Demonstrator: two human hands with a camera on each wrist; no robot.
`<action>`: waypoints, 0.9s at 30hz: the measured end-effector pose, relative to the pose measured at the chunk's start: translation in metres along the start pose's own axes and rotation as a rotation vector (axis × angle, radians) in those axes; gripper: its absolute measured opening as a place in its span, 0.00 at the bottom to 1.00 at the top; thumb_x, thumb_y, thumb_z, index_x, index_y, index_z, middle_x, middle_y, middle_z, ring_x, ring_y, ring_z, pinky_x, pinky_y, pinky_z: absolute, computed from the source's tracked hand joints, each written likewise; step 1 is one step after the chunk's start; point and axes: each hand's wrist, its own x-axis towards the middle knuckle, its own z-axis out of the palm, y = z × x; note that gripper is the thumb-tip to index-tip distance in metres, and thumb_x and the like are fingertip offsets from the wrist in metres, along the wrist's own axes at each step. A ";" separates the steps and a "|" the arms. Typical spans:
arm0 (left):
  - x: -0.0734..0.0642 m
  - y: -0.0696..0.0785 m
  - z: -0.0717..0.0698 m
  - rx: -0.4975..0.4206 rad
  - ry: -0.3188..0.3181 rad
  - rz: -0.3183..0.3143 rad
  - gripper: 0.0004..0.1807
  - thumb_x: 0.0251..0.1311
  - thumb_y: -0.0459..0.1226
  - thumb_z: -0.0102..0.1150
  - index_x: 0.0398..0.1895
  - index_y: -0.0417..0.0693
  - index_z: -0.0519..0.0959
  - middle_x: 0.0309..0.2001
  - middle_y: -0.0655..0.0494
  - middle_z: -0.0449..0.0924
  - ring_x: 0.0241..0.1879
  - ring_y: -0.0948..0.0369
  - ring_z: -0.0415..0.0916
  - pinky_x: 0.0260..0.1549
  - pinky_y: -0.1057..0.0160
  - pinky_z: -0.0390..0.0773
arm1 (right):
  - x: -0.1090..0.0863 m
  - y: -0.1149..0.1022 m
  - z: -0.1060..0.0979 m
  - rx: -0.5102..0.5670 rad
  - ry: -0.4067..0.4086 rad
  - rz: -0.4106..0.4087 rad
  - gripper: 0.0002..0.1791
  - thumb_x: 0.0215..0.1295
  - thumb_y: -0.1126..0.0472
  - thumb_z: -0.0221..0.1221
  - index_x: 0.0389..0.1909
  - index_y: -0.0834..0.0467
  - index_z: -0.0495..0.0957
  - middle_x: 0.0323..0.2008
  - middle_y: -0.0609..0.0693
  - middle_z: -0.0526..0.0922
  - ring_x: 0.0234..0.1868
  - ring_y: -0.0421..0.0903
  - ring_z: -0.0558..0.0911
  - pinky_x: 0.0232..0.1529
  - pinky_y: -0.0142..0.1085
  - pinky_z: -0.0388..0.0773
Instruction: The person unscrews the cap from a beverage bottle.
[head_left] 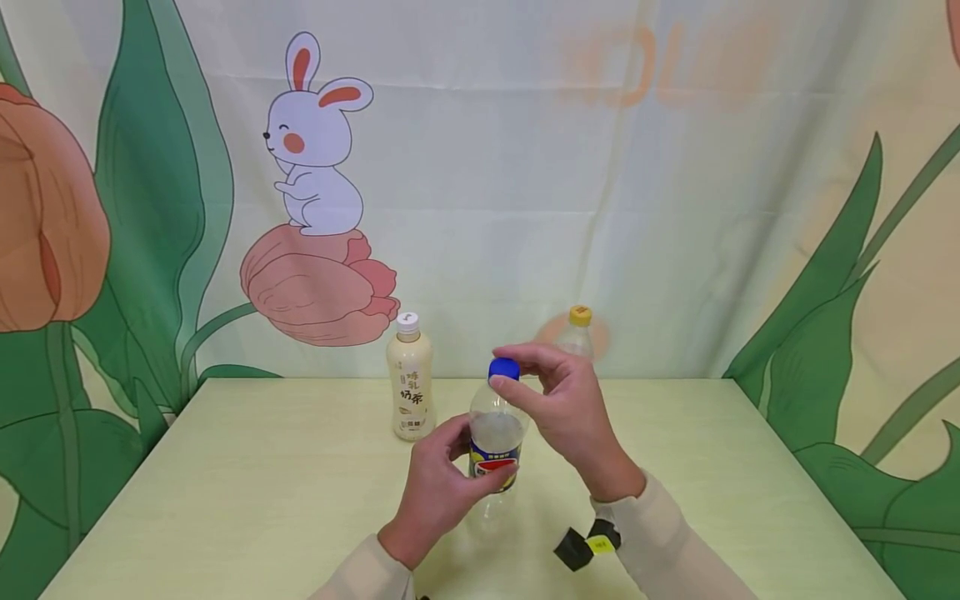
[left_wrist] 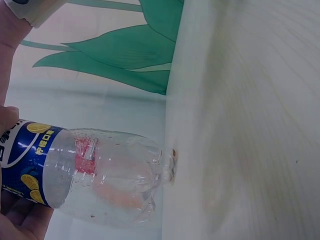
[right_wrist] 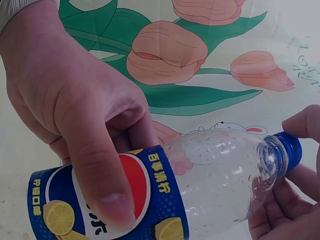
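Note:
A clear plastic soda bottle [head_left: 498, 427] with a blue lemon-patterned label stands upright in front of me, no drink visible inside. My left hand [head_left: 441, 482] grips it around the label, thumb across the front. At the top, the blue cap [head_left: 504, 367] sits on the bottle's neck, and my right hand [head_left: 576, 410] pinches it between thumb and fingers. The left wrist view shows the bottle's clear base [left_wrist: 142, 175] at the tabletop; whether it touches is hard to tell. In the right wrist view, fingers of the right hand lie around the cap [right_wrist: 289, 152].
A milk tea bottle [head_left: 411, 387] with a white cap stands behind and left on the pale table [head_left: 247, 483]. Another clear bottle with a yellow cap [head_left: 580, 316] is partly hidden behind my right hand. A black strapped device [head_left: 576, 550] shows by the right sleeve.

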 end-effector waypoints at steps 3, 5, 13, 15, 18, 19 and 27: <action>0.000 0.000 0.000 0.002 0.000 -0.001 0.31 0.46 0.42 0.83 0.55 0.57 0.80 0.49 0.63 0.86 0.47 0.63 0.87 0.50 0.68 0.85 | 0.000 0.000 -0.001 0.005 -0.026 0.001 0.15 0.65 0.66 0.67 0.52 0.62 0.85 0.47 0.53 0.87 0.46 0.46 0.83 0.58 0.36 0.80; 0.000 0.000 0.000 0.002 0.000 0.000 0.31 0.46 0.42 0.83 0.55 0.57 0.80 0.49 0.62 0.86 0.47 0.63 0.87 0.50 0.68 0.85 | 0.000 0.000 -0.001 0.005 -0.044 0.009 0.15 0.67 0.66 0.66 0.53 0.62 0.84 0.48 0.54 0.86 0.47 0.47 0.83 0.58 0.35 0.80; 0.000 -0.001 0.000 0.005 0.001 0.000 0.30 0.47 0.42 0.83 0.55 0.55 0.80 0.49 0.61 0.86 0.47 0.63 0.87 0.50 0.67 0.85 | 0.000 0.000 -0.003 -0.018 -0.076 0.041 0.17 0.69 0.64 0.64 0.58 0.60 0.83 0.52 0.56 0.84 0.49 0.49 0.81 0.55 0.33 0.81; 0.000 0.000 -0.001 0.007 0.001 -0.003 0.30 0.47 0.41 0.83 0.55 0.55 0.80 0.49 0.61 0.86 0.47 0.63 0.87 0.50 0.67 0.85 | 0.000 -0.001 -0.002 -0.029 -0.065 0.051 0.19 0.68 0.64 0.66 0.59 0.58 0.82 0.52 0.55 0.84 0.50 0.49 0.82 0.56 0.35 0.80; 0.000 0.000 -0.001 0.001 -0.001 -0.009 0.30 0.47 0.41 0.83 0.55 0.55 0.80 0.49 0.61 0.86 0.47 0.63 0.87 0.51 0.67 0.85 | 0.000 -0.001 -0.001 -0.042 -0.033 0.070 0.22 0.63 0.62 0.70 0.59 0.55 0.81 0.50 0.53 0.85 0.50 0.50 0.83 0.57 0.39 0.80; 0.001 0.000 -0.001 -0.001 -0.002 -0.011 0.30 0.48 0.41 0.82 0.55 0.55 0.80 0.50 0.61 0.86 0.47 0.63 0.87 0.51 0.67 0.85 | 0.000 -0.001 -0.001 -0.051 -0.015 0.079 0.23 0.61 0.60 0.72 0.57 0.54 0.81 0.49 0.52 0.86 0.49 0.50 0.83 0.57 0.41 0.80; 0.001 0.002 0.000 -0.015 -0.011 -0.021 0.29 0.48 0.42 0.82 0.54 0.56 0.80 0.49 0.61 0.86 0.47 0.63 0.86 0.51 0.67 0.84 | -0.001 -0.005 0.003 -0.117 0.131 0.093 0.21 0.48 0.57 0.81 0.40 0.55 0.82 0.37 0.51 0.86 0.40 0.50 0.84 0.48 0.40 0.83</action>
